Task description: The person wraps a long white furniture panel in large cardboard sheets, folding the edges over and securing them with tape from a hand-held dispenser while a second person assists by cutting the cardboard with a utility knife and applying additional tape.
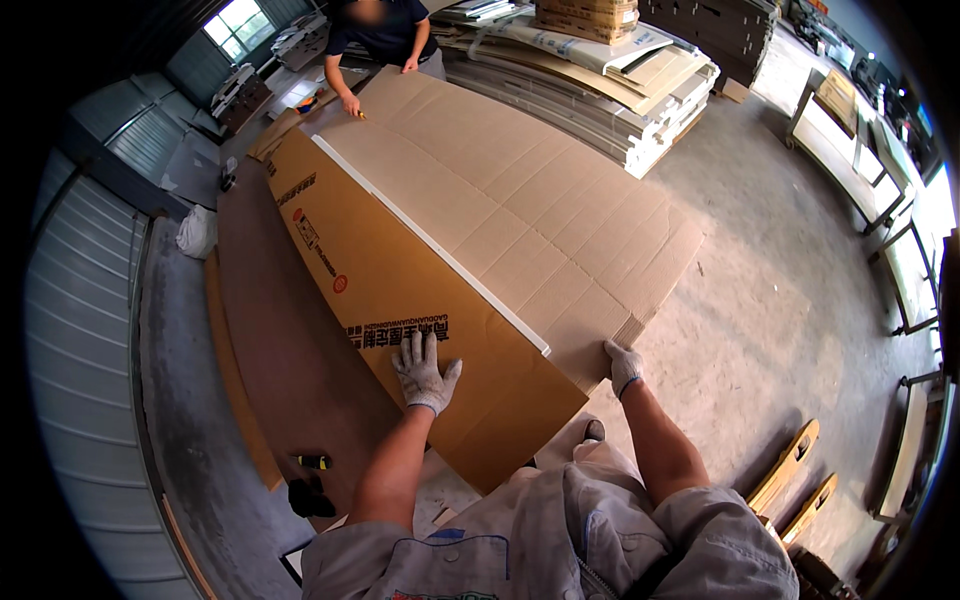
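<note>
A long cardboard sheet (500, 200) stretches away from me, its plain brown side up. Its orange-brown printed flap (330, 240) lies folded over on the left. A narrow white edge (450, 260) runs along where the flap meets the plain part. My left hand (426, 375), in a pale work glove, rests flat on the flap with its fingers spread. At the near right corner my right hand (625, 366), also gloved, grips the sheet's edge; its fingertips are partly hidden. At the far end a co-worker (380, 35) has one hand on the cardboard and holds a small yellow tool in the other.
Stacked flat boards (600, 100) stand beyond the sheet, topped by a carton (588, 18). Yellow pallet-jack forks (785, 470) lie on the floor at the right, with wheeled racks (850, 150) farther off. A brown board surface (290, 350) and a black-and-yellow tool (313, 462) are at left.
</note>
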### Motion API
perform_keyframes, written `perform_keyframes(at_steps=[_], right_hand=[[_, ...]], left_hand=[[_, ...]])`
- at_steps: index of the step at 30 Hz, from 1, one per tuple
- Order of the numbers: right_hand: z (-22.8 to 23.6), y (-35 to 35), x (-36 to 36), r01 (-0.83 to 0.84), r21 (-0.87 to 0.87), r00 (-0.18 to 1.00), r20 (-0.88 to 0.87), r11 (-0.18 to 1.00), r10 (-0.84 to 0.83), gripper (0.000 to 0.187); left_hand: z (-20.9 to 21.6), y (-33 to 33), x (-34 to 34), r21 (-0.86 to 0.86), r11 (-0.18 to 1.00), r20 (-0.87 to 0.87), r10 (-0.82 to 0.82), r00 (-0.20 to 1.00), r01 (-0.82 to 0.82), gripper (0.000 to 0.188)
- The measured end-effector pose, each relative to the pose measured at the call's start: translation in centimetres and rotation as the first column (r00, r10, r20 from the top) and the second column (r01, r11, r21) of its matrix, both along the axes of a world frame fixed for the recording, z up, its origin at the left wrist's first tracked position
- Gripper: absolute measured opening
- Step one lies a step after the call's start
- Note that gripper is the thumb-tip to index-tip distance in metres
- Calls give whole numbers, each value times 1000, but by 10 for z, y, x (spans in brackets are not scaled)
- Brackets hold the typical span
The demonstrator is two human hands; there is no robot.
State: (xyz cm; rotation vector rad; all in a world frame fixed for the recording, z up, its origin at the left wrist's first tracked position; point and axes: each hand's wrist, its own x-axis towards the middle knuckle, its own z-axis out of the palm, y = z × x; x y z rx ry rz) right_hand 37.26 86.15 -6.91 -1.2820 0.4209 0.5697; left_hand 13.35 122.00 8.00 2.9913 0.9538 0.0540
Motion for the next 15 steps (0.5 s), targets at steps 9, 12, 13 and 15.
perform_keyframes(at_steps=[9,12,13,15], right_hand=[[2,-1,0,-9,9,1000,-24,1000,9,39],[7,-2,0,-12,24,999,-39,1000,13,39],[8,-2,0,-12,30,999,-37,999,13,38],[16,0,-1,-20,36,999,-36,999,21,37]], left_hand=[[3,0,0,-3,1000,-19,-2,1000,2,87],[4,-1,2,-7,1000,-25,2,1000,-3,88],[4,-1,3,-11,1000,-34,7,999,-7,88],[4,-1,2,-14,1000,-45,19,999,-19,89]])
